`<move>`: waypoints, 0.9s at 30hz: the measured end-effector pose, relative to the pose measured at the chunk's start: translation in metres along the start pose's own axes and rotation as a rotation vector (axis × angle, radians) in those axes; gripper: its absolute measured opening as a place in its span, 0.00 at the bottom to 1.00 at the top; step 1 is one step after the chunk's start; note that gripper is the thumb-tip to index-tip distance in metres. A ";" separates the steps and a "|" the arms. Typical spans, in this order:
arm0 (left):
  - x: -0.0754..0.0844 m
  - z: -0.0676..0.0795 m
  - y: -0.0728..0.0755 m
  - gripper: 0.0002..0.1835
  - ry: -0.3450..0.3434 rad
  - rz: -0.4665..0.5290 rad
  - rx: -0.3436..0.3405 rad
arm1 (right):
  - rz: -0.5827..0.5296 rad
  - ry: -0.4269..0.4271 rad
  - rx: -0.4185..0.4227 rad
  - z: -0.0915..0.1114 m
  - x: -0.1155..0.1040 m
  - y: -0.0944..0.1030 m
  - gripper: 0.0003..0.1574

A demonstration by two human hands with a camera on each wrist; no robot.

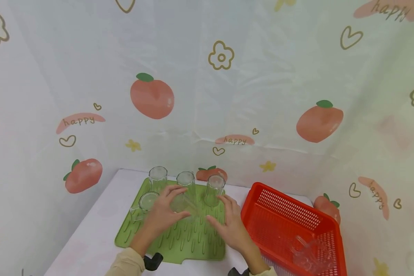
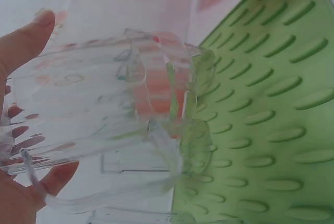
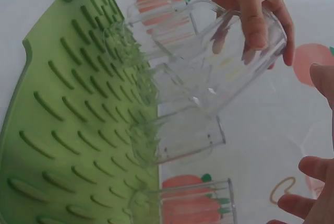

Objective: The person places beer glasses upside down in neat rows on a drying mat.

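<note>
My left hand (image 1: pixel 163 211) grips a clear mug (image 2: pixel 99 98) with a handle, fingers and thumb round the end away from the mat. The mug hangs tilted over a green ridged mat (image 1: pixel 181 245). My right hand (image 1: pixel 232 226) is just right of it, fingers spread and loosely bent, holding nothing. On the mat, a clear glass (image 1: pixel 158 179) is at the back left, a second glass (image 1: pixel 186 180) in the back middle and a third glass (image 1: pixel 214 191) at the back right. Another clear mug (image 1: pixel 147 202) with a handle is left of my left hand, partly hidden by it.
To the right of the mat, a red perforated basket (image 1: pixel 262 226) sits on the white table (image 1: pixel 89 237). Clear mugs (image 1: pixel 312 255) lie at its near right end. Behind the table hangs a white cloth (image 1: pixel 193 96) printed with fruit and hearts.
</note>
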State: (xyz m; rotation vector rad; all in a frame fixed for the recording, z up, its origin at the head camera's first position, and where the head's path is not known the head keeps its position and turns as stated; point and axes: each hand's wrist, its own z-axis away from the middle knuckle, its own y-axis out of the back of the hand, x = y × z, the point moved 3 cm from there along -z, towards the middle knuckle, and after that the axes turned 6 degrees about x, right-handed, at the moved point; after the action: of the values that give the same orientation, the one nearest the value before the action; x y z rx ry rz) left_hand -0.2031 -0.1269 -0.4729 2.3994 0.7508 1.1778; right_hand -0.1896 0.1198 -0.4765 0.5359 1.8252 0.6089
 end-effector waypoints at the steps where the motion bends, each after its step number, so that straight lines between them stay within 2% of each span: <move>1: 0.000 0.000 -0.002 0.42 0.000 -0.004 0.001 | 0.004 -0.009 0.000 0.000 0.001 0.002 0.49; 7: -0.001 0.004 -0.012 0.40 0.029 -0.012 -0.006 | 0.068 -0.072 -0.001 0.003 0.010 0.018 0.53; 11: -0.003 0.006 -0.016 0.40 0.021 -0.035 -0.008 | 0.112 -0.088 0.012 0.004 0.018 0.030 0.54; 19: -0.006 0.010 -0.027 0.40 0.014 -0.109 -0.016 | 0.197 -0.091 0.031 0.004 0.028 0.050 0.55; 27: -0.008 0.015 -0.036 0.40 0.025 -0.106 -0.055 | 0.260 -0.065 0.086 0.001 0.037 0.063 0.55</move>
State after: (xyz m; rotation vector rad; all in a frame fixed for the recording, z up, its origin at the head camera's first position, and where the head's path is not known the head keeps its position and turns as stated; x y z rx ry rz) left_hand -0.2057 -0.1045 -0.5051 2.2747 0.8317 1.1727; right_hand -0.1958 0.1915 -0.4627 0.8504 1.7395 0.6802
